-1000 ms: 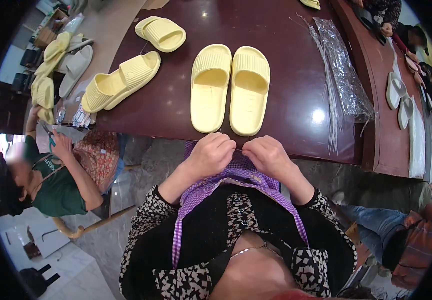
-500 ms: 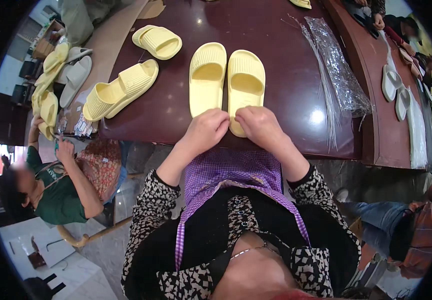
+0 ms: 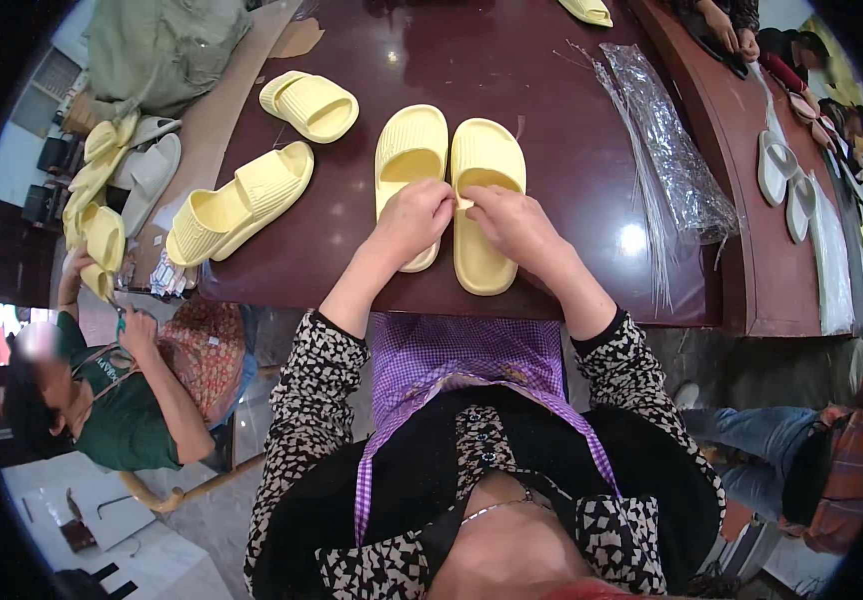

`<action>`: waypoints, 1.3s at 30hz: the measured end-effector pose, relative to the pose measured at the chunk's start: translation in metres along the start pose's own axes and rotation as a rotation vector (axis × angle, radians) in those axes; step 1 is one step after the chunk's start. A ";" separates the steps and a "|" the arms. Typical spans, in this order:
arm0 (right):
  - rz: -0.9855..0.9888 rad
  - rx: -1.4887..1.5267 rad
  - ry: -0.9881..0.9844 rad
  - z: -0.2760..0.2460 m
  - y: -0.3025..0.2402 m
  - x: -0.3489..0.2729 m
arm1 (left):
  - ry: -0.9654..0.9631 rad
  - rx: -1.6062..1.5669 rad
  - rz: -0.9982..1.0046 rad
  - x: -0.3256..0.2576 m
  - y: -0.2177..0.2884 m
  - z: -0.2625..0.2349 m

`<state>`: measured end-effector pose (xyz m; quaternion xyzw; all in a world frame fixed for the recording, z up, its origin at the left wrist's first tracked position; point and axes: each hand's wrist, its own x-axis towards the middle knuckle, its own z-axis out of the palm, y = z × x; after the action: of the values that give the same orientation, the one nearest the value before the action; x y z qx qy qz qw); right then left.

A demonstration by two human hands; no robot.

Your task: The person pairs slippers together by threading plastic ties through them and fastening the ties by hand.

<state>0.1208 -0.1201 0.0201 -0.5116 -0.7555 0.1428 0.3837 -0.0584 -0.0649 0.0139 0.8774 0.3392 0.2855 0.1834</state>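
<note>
1. Person at the near edge of a dark red table [image 3: 572, 100], patterned sleeves, purple checked apron [image 3: 462, 355], both forearms reaching forward.
2. Left hand [image 3: 414, 222] lies on the heel end of the left slipper [image 3: 412, 160], fingers curled and pinching at the inner edge where the two slippers meet; what sits between the fingertips is too small to tell.
3. Right hand [image 3: 517, 225] lies on the right slipper [image 3: 487, 200], fingers bent, tips meeting the left hand's at a small pale bit by the inner rim.
4. Pair lies side by side, soles down, toes away, touching, near the table's front edge.
5. Handling guess: moulded foam, light, soft but springy, matte ribbed surface, not slippery, not fragile; best gripped at the strap band or pinched along the side rim.
6. Further left: two more yellow slippers [image 3: 242, 200], apart.
7. Right: bundle of clear plastic bags [image 3: 677, 160].
8. Far right: a co-worker's hands [image 3: 732, 30], white slippers [image 3: 787, 175].
</note>
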 end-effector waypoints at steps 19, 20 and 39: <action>0.559 -0.181 -0.005 -0.002 0.123 0.075 | 0.079 0.102 0.066 0.004 -0.010 0.005; 0.532 -0.168 0.018 -0.001 0.126 0.076 | 0.074 0.102 0.066 0.004 -0.011 0.004; 0.265 0.232 -0.398 0.048 0.063 0.174 | 0.140 0.005 0.033 -0.001 -0.004 0.014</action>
<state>0.0957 0.0691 0.0252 -0.5207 -0.7210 0.3751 0.2615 -0.0516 -0.0647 0.0008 0.8613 0.3375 0.3480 0.1523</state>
